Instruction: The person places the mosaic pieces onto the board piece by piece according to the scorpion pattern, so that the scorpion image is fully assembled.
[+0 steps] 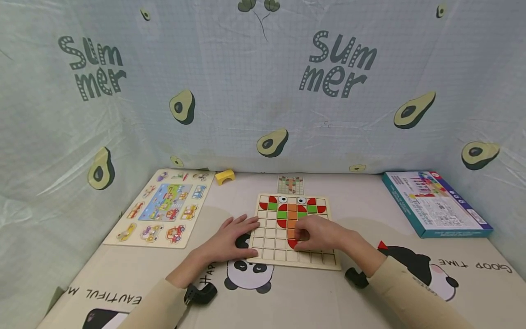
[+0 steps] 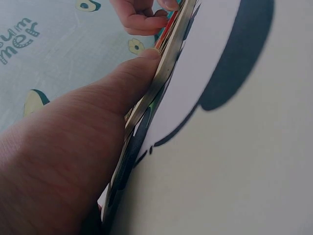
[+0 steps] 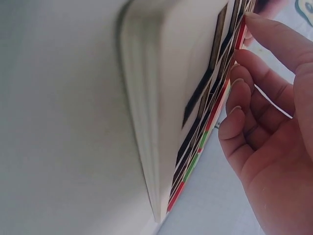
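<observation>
A wooden grid board [image 1: 267, 246] lies before me, part of it filled with red, green and orange pieces and two round eye pieces. My left hand [image 1: 234, 237] rests at its left side, fingers spread onto the rim; in the left wrist view, the thumb [image 2: 142, 63] presses on the edge. Over the lower middle of the board is my right hand [image 1: 318, 233], thumb and index finger pinching a red rounded piece [image 1: 292, 244] at the foot of the orange column [image 1: 291, 214]. In the right wrist view, the other fingers [image 3: 239, 98] curl in loosely.
Behind the board lies a picture card [image 1: 290, 184] with a similar figure. A wooden vehicle puzzle [image 1: 135, 228] sits to the left, with a yellow arch block [image 1: 224, 176] by its far corner. A flat teal-edged box [image 1: 448, 205] lies at the right.
</observation>
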Motion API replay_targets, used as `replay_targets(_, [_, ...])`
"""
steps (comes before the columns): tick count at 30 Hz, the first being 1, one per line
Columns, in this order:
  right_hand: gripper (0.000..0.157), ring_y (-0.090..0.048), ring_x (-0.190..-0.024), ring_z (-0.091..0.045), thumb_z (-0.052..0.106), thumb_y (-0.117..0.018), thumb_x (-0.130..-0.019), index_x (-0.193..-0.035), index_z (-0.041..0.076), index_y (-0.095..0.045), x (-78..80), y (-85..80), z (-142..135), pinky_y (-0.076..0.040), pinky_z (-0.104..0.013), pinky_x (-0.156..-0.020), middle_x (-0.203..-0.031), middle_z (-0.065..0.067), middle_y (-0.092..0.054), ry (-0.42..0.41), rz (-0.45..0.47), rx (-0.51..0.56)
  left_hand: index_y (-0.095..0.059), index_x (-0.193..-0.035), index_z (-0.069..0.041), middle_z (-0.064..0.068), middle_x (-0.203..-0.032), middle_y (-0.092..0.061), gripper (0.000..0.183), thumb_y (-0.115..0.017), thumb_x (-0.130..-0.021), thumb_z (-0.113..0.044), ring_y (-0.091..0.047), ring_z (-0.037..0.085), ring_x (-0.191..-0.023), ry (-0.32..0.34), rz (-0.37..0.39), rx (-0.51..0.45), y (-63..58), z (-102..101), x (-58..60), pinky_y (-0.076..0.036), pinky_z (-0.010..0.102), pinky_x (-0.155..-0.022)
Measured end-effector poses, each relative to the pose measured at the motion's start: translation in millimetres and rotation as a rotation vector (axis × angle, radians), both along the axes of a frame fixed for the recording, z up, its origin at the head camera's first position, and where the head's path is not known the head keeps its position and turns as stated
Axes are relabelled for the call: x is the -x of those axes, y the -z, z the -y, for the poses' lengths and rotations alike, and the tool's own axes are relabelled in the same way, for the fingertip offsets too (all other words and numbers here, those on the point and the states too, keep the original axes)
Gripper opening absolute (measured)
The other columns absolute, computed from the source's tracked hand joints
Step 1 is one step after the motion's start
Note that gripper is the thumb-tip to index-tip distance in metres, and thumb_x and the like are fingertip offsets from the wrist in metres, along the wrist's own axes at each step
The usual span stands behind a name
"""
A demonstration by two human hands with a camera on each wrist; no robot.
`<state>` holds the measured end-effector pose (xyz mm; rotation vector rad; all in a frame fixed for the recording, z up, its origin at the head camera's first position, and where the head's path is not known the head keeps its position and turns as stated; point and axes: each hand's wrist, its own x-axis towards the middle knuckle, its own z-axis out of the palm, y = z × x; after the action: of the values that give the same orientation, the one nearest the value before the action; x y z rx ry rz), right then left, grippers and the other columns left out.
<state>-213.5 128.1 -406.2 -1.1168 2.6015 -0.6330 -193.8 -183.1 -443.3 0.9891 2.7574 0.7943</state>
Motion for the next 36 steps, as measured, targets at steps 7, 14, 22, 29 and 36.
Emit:
replay_targets(7, [0.024, -0.048, -0.069, -0.007, 0.027, -0.08, -0.088, -0.076, 0.023, -0.061, 0.0, 0.7, -0.9, -0.043, -0.025, -0.061, -0.071, 0.011, -0.052, -0.001, -0.009, -0.012, -0.047, -0.153, -0.012, 0.003, -0.16, -0.037, 0.08, -0.071, -0.089, -0.054, -0.018, 0.033, -0.151, -0.005, 0.004, -0.002, 0.0, -0.1, -0.7, -0.006, 0.059, -0.119])
replay_targets(14, [0.026, -0.05, -0.07, -0.007, 0.031, -0.08, -0.088, -0.073, 0.024, -0.06, -1.7, -2.0, -5.4, -0.044, -0.026, -0.062, -0.071, 0.011, -0.053, 0.026, 0.015, -0.001, -0.046, -0.153, -0.012, 0.003, -0.16, -0.037, 0.08, -0.071, -0.089, -0.053, -0.018, 0.033, -0.151, -0.006, 0.009, -0.001, -0.7, -0.6, -1.5, -0.006, 0.058, -0.119])
replay_targets(22, [0.022, -0.052, -0.072, -0.009, 0.027, -0.08, -0.089, -0.076, 0.023, -0.063, -1.8, -5.3, -13.2, -0.047, -0.027, -0.063, -0.075, 0.011, -0.055, 0.037, 0.04, 0.064, -0.046, -0.153, -0.013, 0.002, -0.161, -0.036, 0.08, -0.071, -0.089, -0.054, -0.018, 0.033, -0.152, -0.008, 0.008, -0.004, -0.8, -0.6, -1.6, -0.006, 0.058, -0.119])
replay_targets(29, [0.016, -0.054, -0.077, -0.01, 0.024, -0.08, -0.089, -0.082, 0.023, -0.066, -4.1, -3.9, -19.3, -0.05, -0.027, -0.069, -0.081, 0.011, -0.057, 0.015, 0.075, 0.143, -0.046, -0.153, -0.011, 0.004, -0.16, -0.037, 0.08, -0.071, -0.089, -0.054, -0.018, 0.035, -0.151, 0.001, 0.011, -0.008, 2.0, 1.5, -2.8, -0.006, 0.059, -0.119])
replay_targets(36, [0.013, -0.056, -0.079, -0.012, 0.025, -0.081, -0.088, -0.088, 0.022, -0.068, -5.9, -6.6, -27.4, -0.05, -0.027, -0.07, -0.084, 0.01, -0.06, 0.044, 0.114, 0.178, -0.046, -0.153, -0.012, 0.003, -0.16, -0.037, 0.079, -0.071, -0.09, -0.053, -0.019, 0.034, -0.151, 0.006, -0.007, -0.02, 2.7, 0.4, -0.7, -0.007, 0.06, -0.118])
